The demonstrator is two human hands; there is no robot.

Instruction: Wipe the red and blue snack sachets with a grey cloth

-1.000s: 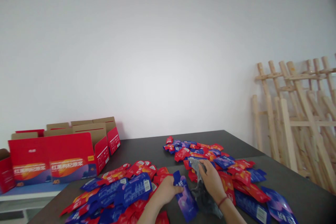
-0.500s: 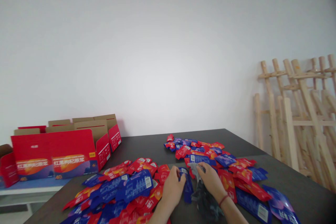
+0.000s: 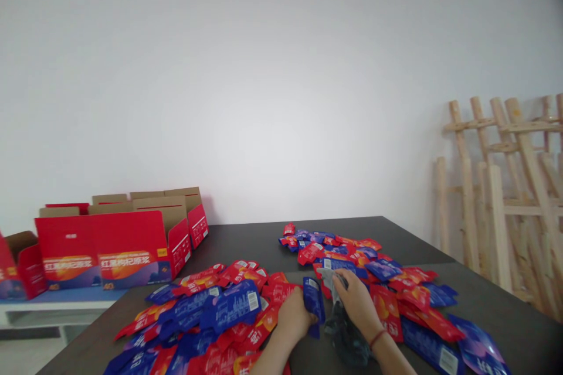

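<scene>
My left hand [image 3: 294,315] is closed at the lower left side of a blue sachet [image 3: 313,300], which stands tilted up off the table. Its fingertips are hidden behind the sachet and the hand. Just right of it, my right hand [image 3: 352,297], a red cord round its wrist, pinches the top of a crumpled grey, see-through plastic bag [image 3: 345,334]. The bag sags onto the table below the palm. Left of my hands lies a pile of red and blue sachets [image 3: 231,307]. Another spread of such sachets [image 3: 343,252] lies beyond and to the right.
Red cardboard boxes [image 3: 132,252] with raised brown flaps stand on a low blue-topped shelf [image 3: 83,296] at the left. The dark table [image 3: 246,240] reaches to a white wall [image 3: 281,99]. Wooden easels [image 3: 523,187] lean at the right beyond the table edge.
The view has turned slightly left. My left hand has shifted its grip lower, and the blue sachet now stands higher and more in sight. My right hand stays on the plastic bag.
</scene>
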